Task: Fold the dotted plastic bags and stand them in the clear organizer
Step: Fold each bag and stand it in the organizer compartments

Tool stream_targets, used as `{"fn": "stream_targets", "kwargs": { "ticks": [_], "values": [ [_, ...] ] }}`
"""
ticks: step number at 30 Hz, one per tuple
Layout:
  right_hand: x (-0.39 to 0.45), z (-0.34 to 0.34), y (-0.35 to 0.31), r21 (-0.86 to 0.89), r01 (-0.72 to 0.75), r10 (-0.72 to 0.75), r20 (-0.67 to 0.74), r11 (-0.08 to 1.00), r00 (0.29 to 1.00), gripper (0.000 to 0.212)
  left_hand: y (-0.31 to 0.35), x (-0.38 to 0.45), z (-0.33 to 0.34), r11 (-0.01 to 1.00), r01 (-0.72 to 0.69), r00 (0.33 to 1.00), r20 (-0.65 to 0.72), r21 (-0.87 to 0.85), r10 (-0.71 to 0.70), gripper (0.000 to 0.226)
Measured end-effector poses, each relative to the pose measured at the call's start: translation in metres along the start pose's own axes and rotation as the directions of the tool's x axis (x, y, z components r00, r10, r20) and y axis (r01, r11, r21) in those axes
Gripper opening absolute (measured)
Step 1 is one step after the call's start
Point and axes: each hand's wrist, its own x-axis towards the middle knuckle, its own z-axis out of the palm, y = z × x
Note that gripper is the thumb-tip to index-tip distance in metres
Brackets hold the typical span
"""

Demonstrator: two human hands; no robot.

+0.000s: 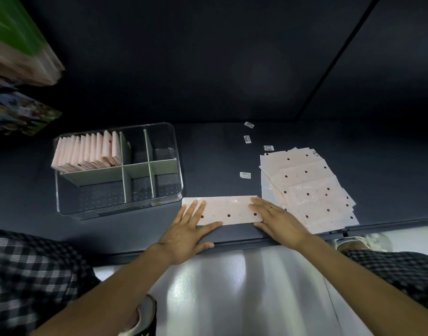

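Note:
A pale pink dotted bag (228, 209), folded into a long strip, lies flat near the front edge of the dark table. My left hand (188, 229) presses its left end with straight fingers. My right hand (277, 219), a ring on one finger, presses its right end flat. To the right lies a fanned stack of unfolded dotted bags (307, 187). On the left stands the clear organizer (176, 166) with grey dividers; several folded pink bags (87, 151) stand upright in its back left compartment.
Three small white labels (245, 175) lie on the dark table (213, 151) between organizer and stack. Stacked packets (19, 57) sit at the far left. The table's front edge runs just below my hands; a shiny floor and my shoes lie beneath.

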Motion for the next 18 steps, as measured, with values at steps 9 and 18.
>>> {"fn": "stream_targets", "kwargs": {
  "ticks": [9,18],
  "values": [
    [0.004,-0.037,-0.019,-0.164,0.305,-0.337,-0.231,0.938,0.913,0.027,0.038,0.002,-0.019,0.985,0.167,0.976,-0.129,-0.051,-0.173,0.052],
    [-0.009,-0.038,-0.074,0.037,0.377,-0.348,-0.306,0.926,0.886,0.003,0.055,0.003,-0.017,0.88,0.218,0.949,-0.117,-0.422,-0.292,0.035]
  ]
}}
